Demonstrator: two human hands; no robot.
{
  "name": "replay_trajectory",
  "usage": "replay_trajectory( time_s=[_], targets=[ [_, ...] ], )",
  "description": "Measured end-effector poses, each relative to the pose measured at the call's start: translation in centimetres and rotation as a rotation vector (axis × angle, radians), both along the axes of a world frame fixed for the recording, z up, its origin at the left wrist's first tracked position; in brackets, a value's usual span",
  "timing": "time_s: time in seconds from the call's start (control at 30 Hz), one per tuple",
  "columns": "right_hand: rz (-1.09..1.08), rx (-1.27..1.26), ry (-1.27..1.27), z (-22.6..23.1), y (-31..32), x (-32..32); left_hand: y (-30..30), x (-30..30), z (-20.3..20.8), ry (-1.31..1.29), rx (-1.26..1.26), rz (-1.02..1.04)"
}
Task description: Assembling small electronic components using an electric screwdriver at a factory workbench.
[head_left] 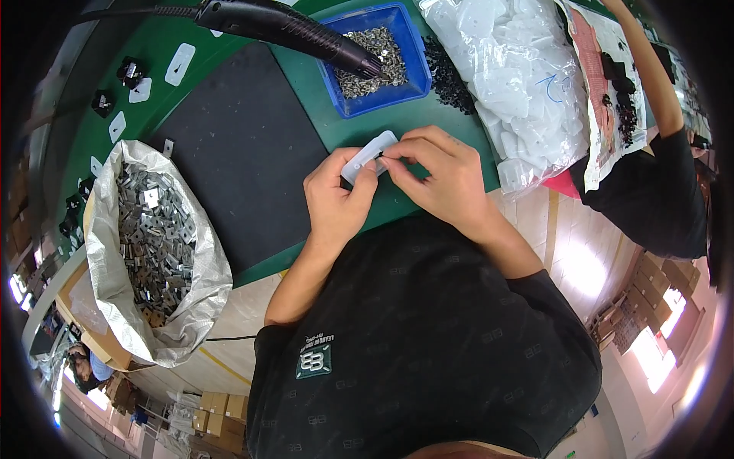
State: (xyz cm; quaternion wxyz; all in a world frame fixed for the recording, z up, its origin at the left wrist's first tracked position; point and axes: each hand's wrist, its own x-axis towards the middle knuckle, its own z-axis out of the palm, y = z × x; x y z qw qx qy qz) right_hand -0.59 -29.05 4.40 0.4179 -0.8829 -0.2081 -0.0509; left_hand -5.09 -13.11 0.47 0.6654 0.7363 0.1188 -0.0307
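A small white plastic plate with rounded ends [370,155] is held over the near edge of the green table. My left hand [337,194] grips it from the left, the thumb lying across its lower part. My right hand [442,173] is closed in a pinch at the plate's right side, around a tiny black part [380,154] that is mostly hidden by the fingertips. Beyond my hands stands a blue bin [419,57] with many small metal pieces. A heap of small black parts [449,80] lies to its right.
A black electric screwdriver [283,32] hangs over the bin. A black mat [237,145] covers the table's left part, beside a white sack of metal clips [206,252]. On the right lies a clear bag of white plates [527,92]; a co-worker's arm [654,76] reaches in there.
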Motion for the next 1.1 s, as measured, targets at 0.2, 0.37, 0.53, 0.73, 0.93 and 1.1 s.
replay_trajectory(
  time_s=[0.2, 0.37, 0.53, 0.73, 0.93, 1.1],
  targets=[
    [-0.017, -0.004, 0.005, 0.0, -0.1, 0.1, -0.4, -0.2, 0.5, 0.032, -0.159, 0.008],
    [-0.037, 0.073, 0.057, -0.2, -0.1, -0.1, -0.6, -0.2, 0.9, 0.036, -0.254, 0.006],
    [-0.036, 0.05, 0.063, 0.1, 0.0, -0.1, -0.5, -0.3, 0.9, 0.051, -0.241, 0.014],
    [-0.008, -0.003, 0.122, 0.4, 0.0, 0.2, -0.3, -0.6, 0.0, 0.034, -0.104, 0.004],
    [-0.025, 0.332, 0.453, 0.7, 0.0, 0.7, -0.5, -0.3, 0.8, 0.043, -0.1, -0.023],
    [0.014, 0.211, 0.553, 0.4, -0.4, 0.6, -0.7, -0.4, 0.5, 0.078, -0.071, -0.035]
  ],
)
